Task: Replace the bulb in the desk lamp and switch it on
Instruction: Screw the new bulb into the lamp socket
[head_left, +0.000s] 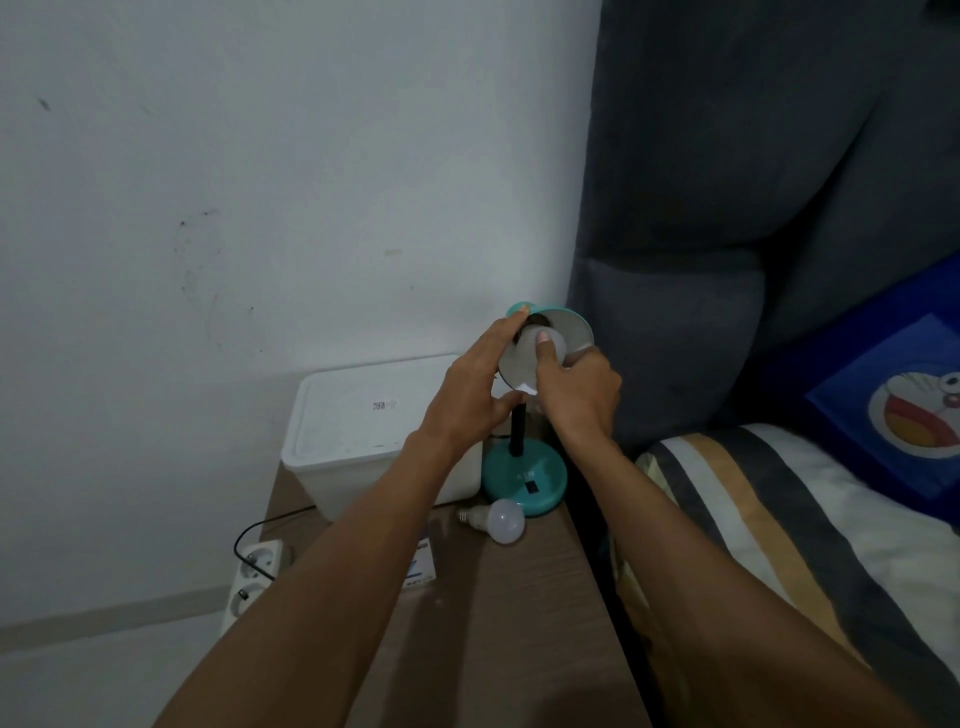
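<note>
Head view: hands (524, 384) on lamp bulb (545, 347)

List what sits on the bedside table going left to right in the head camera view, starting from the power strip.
Power strip → white lidded box → loose bulb lying on the tabletop → teal lamp base.

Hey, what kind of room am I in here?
Most likely a bedroom. There is a bed with a striped blanket, a padded grey headboard, and a small wooden bedside table holding a teal desk lamp.
</note>
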